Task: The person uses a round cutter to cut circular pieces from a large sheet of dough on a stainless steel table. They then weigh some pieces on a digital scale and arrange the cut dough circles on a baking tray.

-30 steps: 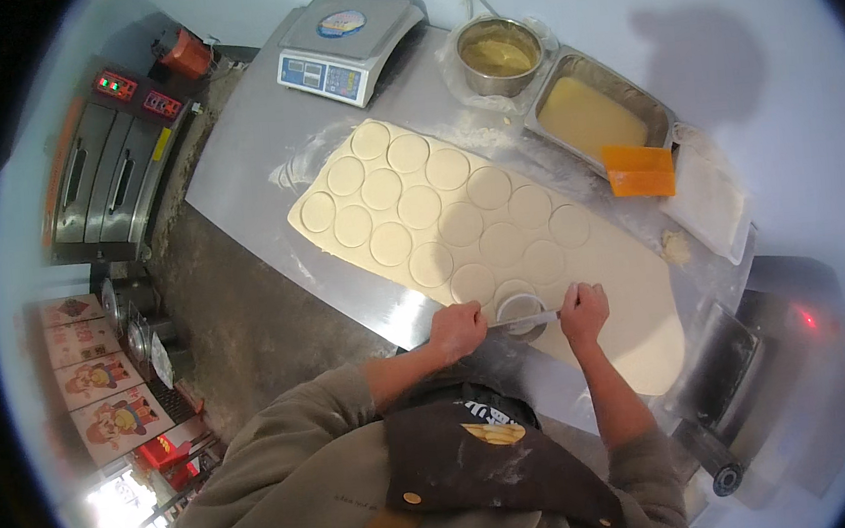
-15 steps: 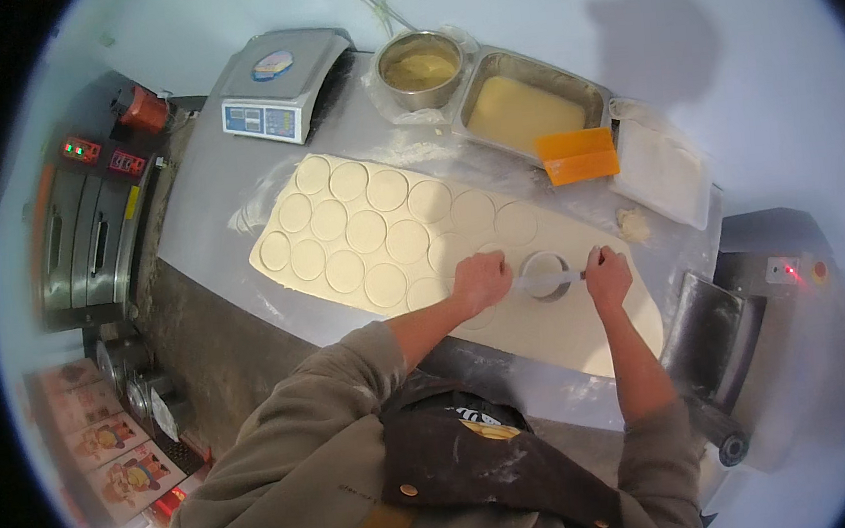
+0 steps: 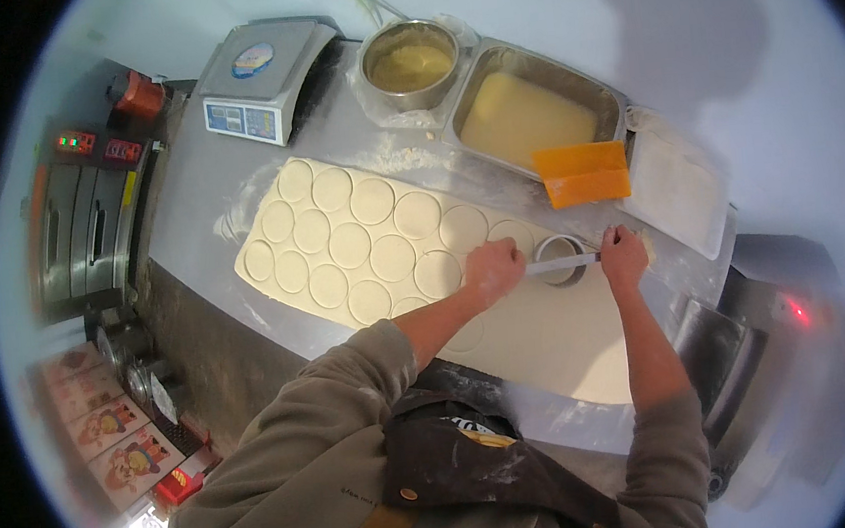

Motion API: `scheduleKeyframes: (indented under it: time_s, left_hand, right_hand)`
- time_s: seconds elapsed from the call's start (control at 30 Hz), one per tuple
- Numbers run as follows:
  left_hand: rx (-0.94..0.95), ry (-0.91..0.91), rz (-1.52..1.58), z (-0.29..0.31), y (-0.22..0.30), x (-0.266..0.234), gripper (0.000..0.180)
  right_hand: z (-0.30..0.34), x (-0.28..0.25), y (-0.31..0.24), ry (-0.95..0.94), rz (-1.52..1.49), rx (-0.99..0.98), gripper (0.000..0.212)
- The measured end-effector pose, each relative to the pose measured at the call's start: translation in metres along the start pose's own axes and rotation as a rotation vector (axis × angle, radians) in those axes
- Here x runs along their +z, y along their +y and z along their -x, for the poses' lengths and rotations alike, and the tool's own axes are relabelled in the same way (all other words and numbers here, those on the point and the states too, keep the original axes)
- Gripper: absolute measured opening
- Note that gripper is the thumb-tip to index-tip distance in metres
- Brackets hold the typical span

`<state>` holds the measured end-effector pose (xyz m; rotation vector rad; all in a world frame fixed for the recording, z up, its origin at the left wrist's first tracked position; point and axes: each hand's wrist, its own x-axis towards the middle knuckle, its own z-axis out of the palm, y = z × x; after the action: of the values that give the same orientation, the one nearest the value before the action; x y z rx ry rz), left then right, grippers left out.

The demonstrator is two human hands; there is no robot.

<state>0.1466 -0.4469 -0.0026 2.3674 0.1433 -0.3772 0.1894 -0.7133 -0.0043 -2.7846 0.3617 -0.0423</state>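
Ring cutter [image 3: 559, 263] at the dough sheet [image 3: 537, 329]
Left hand [image 3: 495, 269] and right hand [image 3: 623, 257]: each grip seemingly closed on one cutter end; level pressure should cut cleanest.

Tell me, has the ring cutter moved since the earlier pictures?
Yes. Judged against the metal tray, the ring cutter has moved away from the person, toward the far edge of the dough sheet, closer to the tray.

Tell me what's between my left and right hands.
In the head view, a ring cutter lies between your left hand and right hand, its bar handle spanning the gap; the dough sheet lies beneath.
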Motion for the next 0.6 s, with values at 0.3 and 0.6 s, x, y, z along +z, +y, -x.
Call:
scheduleKeyframes:
  time_s: [0.3, 0.6]
  left_hand:
    - [0.007, -0.006, -0.002, -0.0004, 0.0027, -0.0003, 0.027]
    - [-0.007, -0.014, 0.017, -0.0009, 0.0022, 0.0009, 0.026]
  right_hand:
    - [-0.0033, 0.0079, 0.0044, 0.008, 0.031, -0.030, 0.036]
    - [0.0004, 0.0051, 0.0007, -0.002, -0.009, -0.012, 0.035]
